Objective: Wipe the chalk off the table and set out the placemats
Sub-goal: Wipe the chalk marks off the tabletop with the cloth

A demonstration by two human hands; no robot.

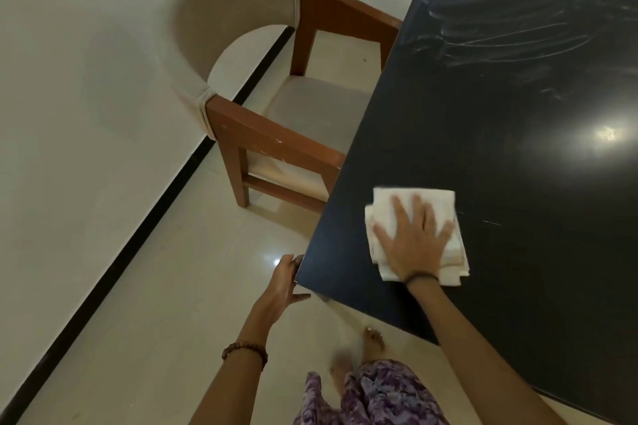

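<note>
A dark table (483,134) fills the right side of the view. White chalk smears (490,34) streak its far part. Near the table's front left corner lies a folded white cloth (390,197). My right hand (412,238) presses flat on the cloth with fingers spread. My left hand (283,286) is at the table's near corner, with its fingers against the table edge and the thumb spread out below. No placemats are in view.
A wooden armchair (276,134) with a beige padded back and seat stands at the table's left side, close to a white wall with a black skirting strip. Glossy pale floor tiles lie below. My bare feet and a purple patterned garment show at the bottom.
</note>
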